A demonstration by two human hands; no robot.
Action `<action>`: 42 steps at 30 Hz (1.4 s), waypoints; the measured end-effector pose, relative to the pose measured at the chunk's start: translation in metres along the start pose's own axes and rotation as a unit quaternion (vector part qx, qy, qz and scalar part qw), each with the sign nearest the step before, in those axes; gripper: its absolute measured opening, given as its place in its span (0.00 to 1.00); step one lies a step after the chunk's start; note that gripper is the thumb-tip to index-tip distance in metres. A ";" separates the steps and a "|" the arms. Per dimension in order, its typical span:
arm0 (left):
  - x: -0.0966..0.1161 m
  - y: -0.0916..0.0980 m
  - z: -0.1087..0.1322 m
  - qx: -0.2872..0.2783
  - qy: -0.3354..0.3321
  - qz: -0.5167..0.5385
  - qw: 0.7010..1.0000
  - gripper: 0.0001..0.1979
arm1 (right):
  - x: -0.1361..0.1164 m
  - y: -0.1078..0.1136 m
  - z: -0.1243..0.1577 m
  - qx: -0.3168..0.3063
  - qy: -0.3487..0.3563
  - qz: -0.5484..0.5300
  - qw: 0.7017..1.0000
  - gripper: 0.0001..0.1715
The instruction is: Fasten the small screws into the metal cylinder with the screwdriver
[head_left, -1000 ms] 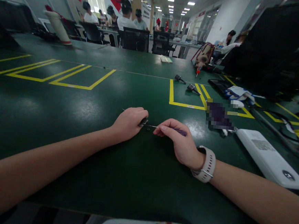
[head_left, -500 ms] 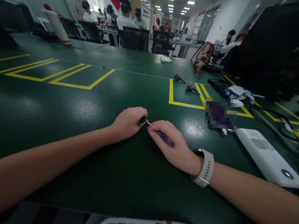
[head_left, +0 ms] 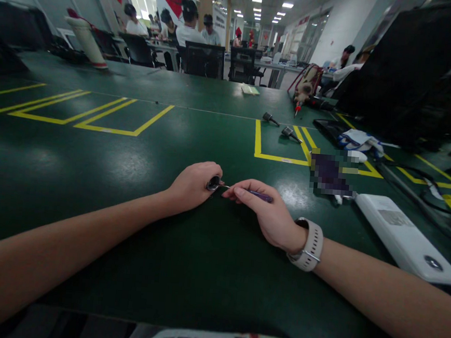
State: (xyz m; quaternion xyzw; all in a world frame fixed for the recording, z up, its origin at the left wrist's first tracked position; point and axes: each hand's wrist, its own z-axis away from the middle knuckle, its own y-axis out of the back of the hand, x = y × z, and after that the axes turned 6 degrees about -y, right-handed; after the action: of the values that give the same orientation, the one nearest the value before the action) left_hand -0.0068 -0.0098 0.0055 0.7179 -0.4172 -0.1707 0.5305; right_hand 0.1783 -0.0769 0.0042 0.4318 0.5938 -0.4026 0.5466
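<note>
Levelled, screwdriver point(head_left: 260, 195) in right hand point(head_left: 269, 218) meets part point(head_left: 213, 183) in left hand point(head_left: 190, 186).

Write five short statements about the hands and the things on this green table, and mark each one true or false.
1. The left hand grips a small black part. True.
2. The right hand holds a screwdriver with a red handle. False: the handle is purple.
3. The screwdriver's metal tip points at the small black part. True.
4. The watch sits on the left wrist. False: it is on the right wrist.
5. The white device lies left of the left hand. False: it lies on the table, to the right of the right hand.
</note>
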 end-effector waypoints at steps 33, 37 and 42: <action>-0.003 0.000 0.002 0.050 -0.056 0.043 0.996 0.08 | 0.000 0.001 -0.003 -0.008 -0.067 -0.151 0.986 0.07; -0.004 0.000 0.001 0.055 -0.046 0.069 0.995 0.08 | 0.001 0.002 -0.004 -0.014 -0.065 -0.180 0.981 0.07; -0.003 0.000 0.000 0.036 -0.041 0.027 0.998 0.07 | 0.002 -0.002 -0.001 0.012 -0.038 -0.112 0.993 0.06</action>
State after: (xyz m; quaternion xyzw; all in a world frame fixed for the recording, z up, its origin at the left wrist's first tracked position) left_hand -0.0087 -0.0076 0.0053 0.7177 -0.4635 -0.1705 0.4909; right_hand 0.1760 -0.0760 0.0024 0.3538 0.6123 -0.4847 0.5147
